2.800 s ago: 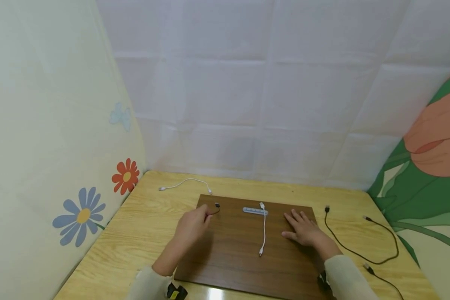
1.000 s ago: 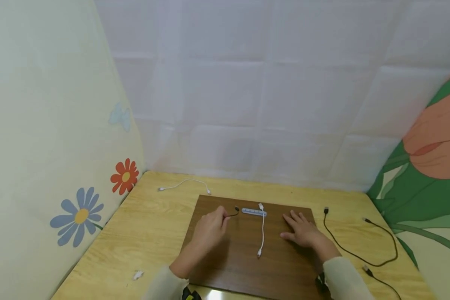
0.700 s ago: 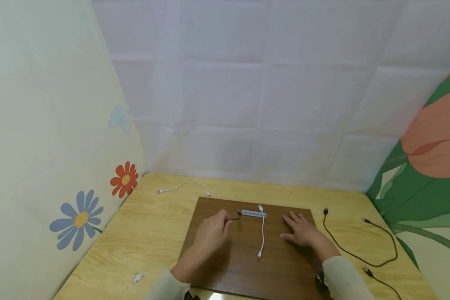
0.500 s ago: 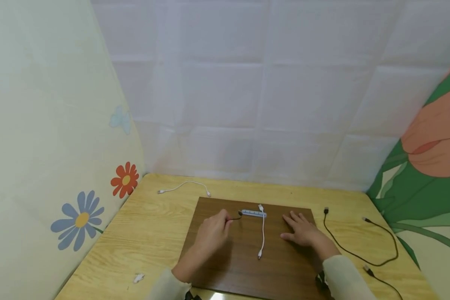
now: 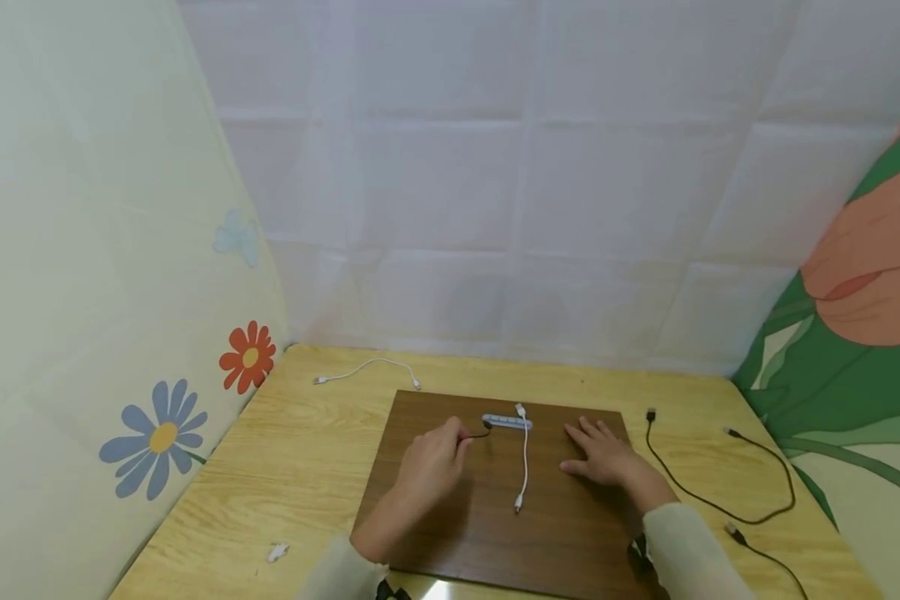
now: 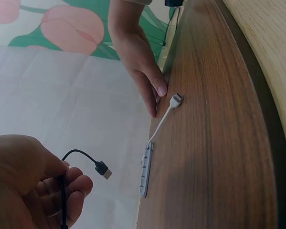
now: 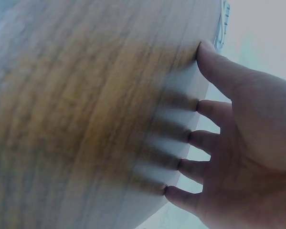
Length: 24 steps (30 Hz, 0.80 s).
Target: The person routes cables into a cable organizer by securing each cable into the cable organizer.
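Note:
My left hand (image 5: 429,460) pinches a black USB cable (image 6: 79,151) between thumb and fingers, and its USB plug (image 6: 103,169) sticks out free. In the head view that plug overlaps the left end of a blue-grey slotted cable holder (image 5: 501,421); in the left wrist view it appears apart from it. The holder lies near the far edge of a dark wooden board (image 5: 480,525). A short white cable (image 5: 526,462) crosses the holder's right end, apparently in a slot. My right hand (image 5: 602,457) rests on the board's right side, fingers spread, fingertips touching the surface (image 7: 200,131).
Another white cable (image 5: 367,363) lies behind the board at the left. To the right are a long black cable (image 5: 720,504) and a second black cable (image 5: 761,552). A small white piece (image 5: 277,552) sits at the left front of the light wooden table (image 5: 270,467).
My left hand has carried the black cable rightward across the board, bringing its plug from the board's left side to the holder's left end. The right hand stays in place.

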Motion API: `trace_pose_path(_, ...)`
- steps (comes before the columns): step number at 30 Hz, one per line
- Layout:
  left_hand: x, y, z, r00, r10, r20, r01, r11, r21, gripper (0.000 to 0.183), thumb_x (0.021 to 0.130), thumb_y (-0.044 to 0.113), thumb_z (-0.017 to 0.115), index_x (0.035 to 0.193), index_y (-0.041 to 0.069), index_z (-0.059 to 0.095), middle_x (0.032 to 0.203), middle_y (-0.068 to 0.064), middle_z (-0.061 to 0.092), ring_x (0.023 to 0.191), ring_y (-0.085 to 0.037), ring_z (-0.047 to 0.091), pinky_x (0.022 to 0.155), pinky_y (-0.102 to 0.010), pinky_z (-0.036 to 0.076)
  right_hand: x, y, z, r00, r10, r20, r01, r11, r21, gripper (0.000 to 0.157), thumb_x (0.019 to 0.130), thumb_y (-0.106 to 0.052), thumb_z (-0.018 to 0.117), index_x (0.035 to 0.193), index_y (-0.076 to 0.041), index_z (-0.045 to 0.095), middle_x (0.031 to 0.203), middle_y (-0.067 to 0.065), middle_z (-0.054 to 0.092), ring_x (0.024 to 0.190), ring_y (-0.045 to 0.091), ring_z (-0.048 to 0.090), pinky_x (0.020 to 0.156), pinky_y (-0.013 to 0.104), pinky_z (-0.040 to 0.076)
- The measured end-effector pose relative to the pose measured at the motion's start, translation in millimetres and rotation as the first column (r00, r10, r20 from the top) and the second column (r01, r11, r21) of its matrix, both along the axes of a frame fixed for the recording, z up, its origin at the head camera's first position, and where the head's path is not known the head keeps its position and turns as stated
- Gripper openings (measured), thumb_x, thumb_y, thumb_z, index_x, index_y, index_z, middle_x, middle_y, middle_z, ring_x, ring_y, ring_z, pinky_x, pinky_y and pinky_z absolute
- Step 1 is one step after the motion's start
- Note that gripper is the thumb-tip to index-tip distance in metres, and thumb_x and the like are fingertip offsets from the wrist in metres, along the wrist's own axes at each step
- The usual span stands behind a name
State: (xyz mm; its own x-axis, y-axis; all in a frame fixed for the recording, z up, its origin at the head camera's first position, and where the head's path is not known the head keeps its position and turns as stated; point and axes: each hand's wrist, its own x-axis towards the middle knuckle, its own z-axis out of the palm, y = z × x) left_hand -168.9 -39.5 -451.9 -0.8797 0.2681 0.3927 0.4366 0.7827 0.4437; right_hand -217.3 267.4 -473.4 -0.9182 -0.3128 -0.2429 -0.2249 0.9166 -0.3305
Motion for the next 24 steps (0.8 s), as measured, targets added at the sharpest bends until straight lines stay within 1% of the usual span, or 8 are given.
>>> trace_pose_path(3, -1.3, 3.3, -1.1, 1.000, 0.001, 0.003, -0.001, 1.000, 0.004, 0.007, 0.096, 0.013, 0.069, 0.094, 0.011, 0.062, 0.079, 0.001, 0.068, 0.063, -0.010, 0.060, 0.052, -0.023, 0.046, -1.9, -2.6, 0.5, 1.000, -0.009, 0.000, 0.009, 1.000, -0.019, 0.076, 0.095, -0.042, 0.068, 0.149, 0.004, 0.042, 0.156, 0.038, 0.026, 0.141, 0.063, 0.019, 0.109, 0.075, 0.025)
trace_pose_path(7, -5.2, 8.6, -3.3, 1.000, -0.004, -0.012, 0.004, 1.000, 0.002, 0.008, 0.097, 0.015, 0.069, 0.093, 0.012, 0.062, 0.081, 0.000, 0.069, 0.066, -0.015, 0.064, 0.054, -0.027, 0.048, -6.1, -11.5, 2.5, 0.995, -0.064, -0.083, 0.056, 0.994, -0.092, 0.057, 0.098, -0.031, 0.067, 0.137, 0.008, 0.055, 0.144, 0.036, 0.047, 0.134, 0.057, 0.040, 0.107, 0.067, 0.036)
trace_pose_path(10, -8.4, 13.3, -5.2, 1.000, -0.002, -0.021, 0.002, 1.000, 0.007, 0.009, 0.097, 0.016, 0.069, 0.092, 0.013, 0.062, 0.080, 0.000, 0.069, 0.067, -0.017, 0.065, 0.055, -0.028, 0.049, -9.0, -24.8, 9.0, 0.983, -0.103, -0.155, 0.074, 0.981, -0.181, 0.038, 0.101, -0.025, 0.063, 0.124, 0.005, 0.065, 0.125, 0.026, 0.064, 0.119, 0.046, 0.058, 0.100, 0.059, 0.047)
trace_pose_path(13, -10.7, 18.9, -7.0, 1.000, 0.006, -0.028, -0.006, 1.000, 0.016, 0.009, 0.096, 0.017, 0.069, 0.092, 0.014, 0.062, 0.079, 0.001, 0.069, 0.067, -0.017, 0.065, 0.055, -0.029, 0.050, -11.1, -41.2, 17.7, 0.982, -0.141, -0.127, 0.096, 0.948, -0.304, 0.030, 0.104, -0.027, 0.057, 0.104, -0.001, 0.071, 0.097, 0.014, 0.071, 0.091, 0.032, 0.066, 0.081, 0.048, 0.054)
trace_pose_path(14, -11.4, 21.1, -7.5, 1.000, 0.007, -0.029, -0.007, 1.000, 0.019, 0.009, 0.096, 0.017, 0.070, 0.092, 0.015, 0.062, 0.079, 0.001, 0.069, 0.067, -0.017, 0.064, 0.055, -0.029, 0.049, -11.8, -46.7, 20.1, 0.983, -0.154, -0.103, 0.109, 0.929, -0.353, 0.032, 0.105, -0.028, 0.055, 0.099, -0.002, 0.072, 0.090, 0.010, 0.070, 0.084, 0.027, 0.065, 0.076, 0.044, 0.054)
trace_pose_path(17, -13.2, 27.9, -8.6, 0.999, 0.004, -0.033, -0.003, 1.000, 0.023, 0.010, 0.096, 0.018, 0.070, 0.092, 0.016, 0.061, 0.079, 0.002, 0.068, 0.067, -0.018, 0.064, 0.055, -0.030, 0.048, -14.0, -60.9, 24.2, 0.979, -0.196, 0.054, 0.194, 0.822, -0.536, 0.041, 0.107, -0.031, 0.050, 0.093, 0.002, 0.071, 0.079, 0.010, 0.067, 0.071, 0.019, 0.061, 0.066, 0.034, 0.053)
trace_pose_path(21, -13.9, 35.4, -10.6, 0.999, -0.002, -0.038, 0.003, 1.000, 0.021, 0.012, 0.095, 0.018, 0.071, 0.092, 0.016, 0.059, 0.080, 0.001, 0.069, 0.067, -0.020, 0.065, 0.053, -0.030, 0.047, -16.8, -73.0, 24.2, 0.954, -0.195, 0.229, 0.299, 0.689, -0.661, 0.046, 0.109, -0.032, 0.046, 0.104, 0.008, 0.069, 0.085, 0.013, 0.070, 0.070, 0.016, 0.065, 0.063, 0.030, 0.056)
trace_pose_path(24, -13.4, 39.1, -12.0, 0.999, -0.005, -0.032, 0.006, 1.000, 0.021, 0.012, 0.094, 0.017, 0.071, 0.093, 0.016, 0.060, 0.081, 0.000, 0.070, 0.066, -0.020, 0.065, 0.052, -0.029, 0.046, -19.7, -75.4, 21.4, 0.937, -0.191, 0.292, 0.343, 0.649, -0.679, 0.047, 0.109, -0.034, 0.046, 0.104, 0.008, 0.066, 0.084, 0.012, 0.071, 0.066, 0.014, 0.063, 0.059, 0.028, 0.053)
